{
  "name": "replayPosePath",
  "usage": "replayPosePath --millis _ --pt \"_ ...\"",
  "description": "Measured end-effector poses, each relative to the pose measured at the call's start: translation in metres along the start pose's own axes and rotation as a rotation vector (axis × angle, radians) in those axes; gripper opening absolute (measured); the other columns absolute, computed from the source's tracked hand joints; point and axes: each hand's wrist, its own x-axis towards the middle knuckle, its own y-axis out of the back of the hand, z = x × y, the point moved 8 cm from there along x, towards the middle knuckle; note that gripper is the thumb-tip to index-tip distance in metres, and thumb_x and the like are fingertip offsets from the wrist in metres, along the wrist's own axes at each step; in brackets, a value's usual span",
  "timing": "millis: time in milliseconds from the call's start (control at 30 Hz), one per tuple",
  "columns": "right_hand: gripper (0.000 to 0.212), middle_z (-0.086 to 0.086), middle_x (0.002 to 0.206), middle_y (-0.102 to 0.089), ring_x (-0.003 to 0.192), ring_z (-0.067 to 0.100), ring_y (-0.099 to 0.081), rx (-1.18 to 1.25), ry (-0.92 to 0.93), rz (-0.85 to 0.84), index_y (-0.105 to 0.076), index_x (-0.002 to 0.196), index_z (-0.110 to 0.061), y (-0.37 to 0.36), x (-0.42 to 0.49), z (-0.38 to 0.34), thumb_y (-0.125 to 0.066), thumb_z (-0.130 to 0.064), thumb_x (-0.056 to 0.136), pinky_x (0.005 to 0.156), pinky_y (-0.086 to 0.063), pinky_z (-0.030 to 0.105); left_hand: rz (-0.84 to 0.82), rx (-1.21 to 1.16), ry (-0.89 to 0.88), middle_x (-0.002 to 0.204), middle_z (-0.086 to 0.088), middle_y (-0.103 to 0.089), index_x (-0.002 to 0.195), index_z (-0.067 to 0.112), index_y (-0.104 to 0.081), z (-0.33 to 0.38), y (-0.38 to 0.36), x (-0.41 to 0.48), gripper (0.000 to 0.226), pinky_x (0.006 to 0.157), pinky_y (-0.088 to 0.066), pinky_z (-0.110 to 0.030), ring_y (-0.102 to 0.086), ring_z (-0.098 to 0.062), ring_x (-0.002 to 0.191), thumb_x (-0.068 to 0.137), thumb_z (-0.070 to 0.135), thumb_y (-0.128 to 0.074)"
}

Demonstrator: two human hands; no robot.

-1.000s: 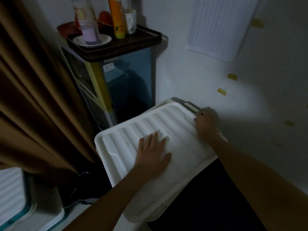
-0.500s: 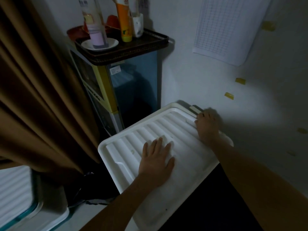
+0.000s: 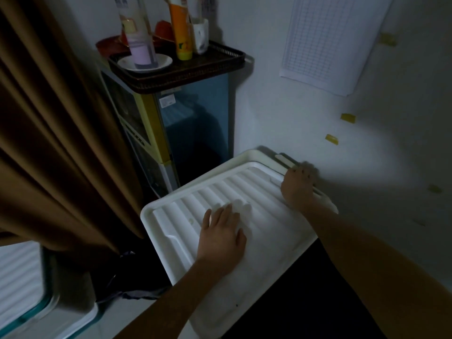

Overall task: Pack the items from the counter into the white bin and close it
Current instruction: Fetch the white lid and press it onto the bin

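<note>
Pressing flat, the left hand (image 3: pixel 221 237) is laid palm down on the middle of the white ribbed plastic lid (image 3: pixel 264 216), fingers straight and slightly spread across the ridges. The right hand (image 3: pixel 297 188) is set at the lid's far right edge, hard against the wall, its fingers curled over the rim; whether they hook under it cannot be told. The two hands are kept well apart, both forearms stretched in from the near side.

Just beyond the right hand a pale plastic latch tab (image 3: pixel 285 160) is seen on that same far edge. The lid is laid over the white bin (image 3: pixel 208 332), which is almost wholly covered, so only a rounded edge is shown at the near end. Nothing of its contents can be seen.

To the far left of the bin a blue and yellow cabinet (image 3: pixel 195 133) is stood against the wall, topped by a dark woven tray (image 3: pixel 186 72). On the tray an orange bottle (image 3: pixel 182 37), a white cup (image 3: pixel 200 35) and a white saucer (image 3: pixel 161 63) carrying a lilac-based tube (image 3: pixel 141 52) are gathered. A brown pleated curtain (image 3: pixel 61 143) is hung down the left side, and a second ribbed white container with a teal rim (image 3: pixel 19 277) is glimpsed at the near left. A gridded paper sheet (image 3: pixel 327 40) and yellow tape scraps (image 3: pixel 348 117) are fixed to the wall on the right.
</note>
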Motion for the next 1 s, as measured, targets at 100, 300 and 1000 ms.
replayPosePath --millis 100,300,1000 --pt "0.043 0.025 0.128 -0.051 0.113 0.039 -0.052 -0.036 0.000 -0.016 -0.055 0.118 0.000 -0.007 -0.008 -0.005 -0.037 -0.033 0.096 0.097 -0.041 0.049 0.032 -0.003 -0.003 0.151 -0.002 -0.040 0.133 0.025 -0.049 -0.001 0.005 -0.004 0.049 0.121 -0.012 -0.043 -0.033 -0.018 0.140 0.091 0.042 -0.032" --pt "0.047 0.026 0.136 -0.045 0.126 0.040 -0.043 0.171 -0.075 -0.046 -0.043 0.134 0.007 -0.007 -0.005 0.002 -0.044 -0.024 0.098 0.107 -0.036 0.050 0.059 0.009 0.010 0.144 -0.001 -0.047 0.128 0.024 -0.054 -0.006 0.011 -0.008 0.046 0.120 -0.015 -0.042 -0.039 -0.018 0.135 0.089 0.040 -0.035" --pt "0.045 0.024 0.127 -0.051 0.118 0.036 -0.046 0.306 -0.073 0.155 -0.051 0.125 0.004 0.009 0.025 -0.001 -0.049 -0.033 0.099 0.099 -0.036 0.043 0.005 -0.014 0.063 0.152 0.000 -0.033 0.139 0.023 -0.041 -0.012 -0.003 0.021 0.055 0.121 -0.007 -0.047 -0.019 -0.018 0.145 0.093 0.048 -0.024"
